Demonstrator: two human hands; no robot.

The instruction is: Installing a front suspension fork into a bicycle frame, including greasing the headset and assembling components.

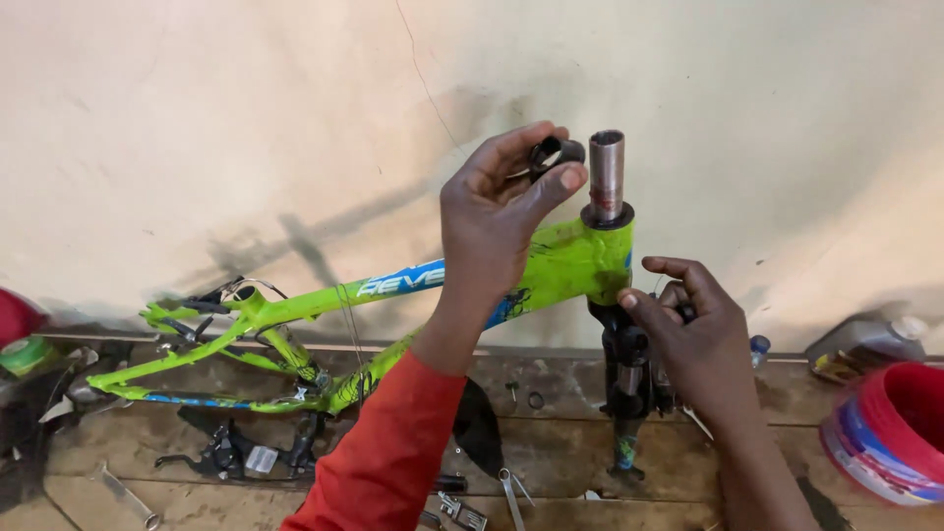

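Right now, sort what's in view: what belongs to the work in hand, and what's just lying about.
In hand:
left hand holding a black ring
steerer tube
green bike frame
right hand at the fork

Lying about:
red bucket
wrench
brake levers
grey bottle

Bike frame (324, 300): lime green, blue-and-white band on down tube. Steerer tube (607, 175): bare grey metal. Ring (553, 152), 9 o'clock of steerer: black. Sleeve (388, 457): red-orange. Bucket (890, 433), 4 o'clock: red.
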